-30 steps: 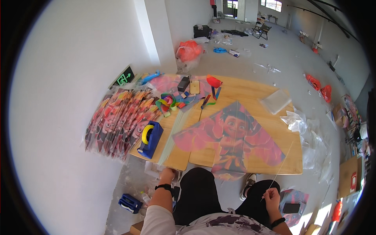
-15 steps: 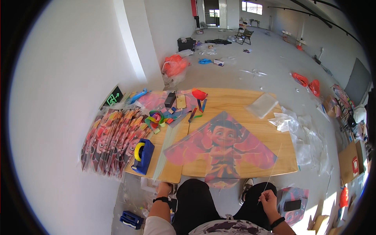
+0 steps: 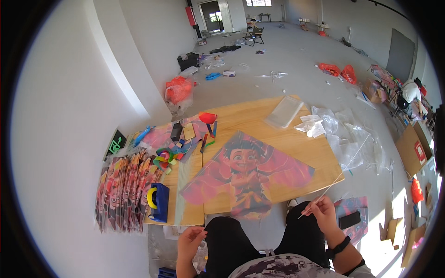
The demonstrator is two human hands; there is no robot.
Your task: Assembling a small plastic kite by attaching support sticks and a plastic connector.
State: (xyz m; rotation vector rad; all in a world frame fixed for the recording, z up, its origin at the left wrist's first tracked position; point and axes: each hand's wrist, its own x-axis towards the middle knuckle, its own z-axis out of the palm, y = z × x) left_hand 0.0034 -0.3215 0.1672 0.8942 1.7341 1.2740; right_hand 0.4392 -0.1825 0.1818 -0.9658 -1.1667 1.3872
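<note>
My right hand pinches a long, thin pale rod near its lower end, above my right thigh. The rod slants up and away to the right, past the table edge. Over my left thigh is my left hand, its thumb and fingers pressed together; anything between them is too small to make out. Flat on the wooden table lies a red and pink kite printed with a cartoon figure, its tail hanging over the near edge. Left of the kite lies a bundle of thin pale rods.
A blue tape dispenser stands at the near left, beside stacked packaged kites. Farther back lie colourful ribbons, a phone and a black box. Clear plastic sleeves lie at the far right; a dark phone rests beside my right hand.
My left hand has come up from below the table's near left edge to over my thigh. My right hand has risen slightly, tilting the rod farther right. The view has shifted.
</note>
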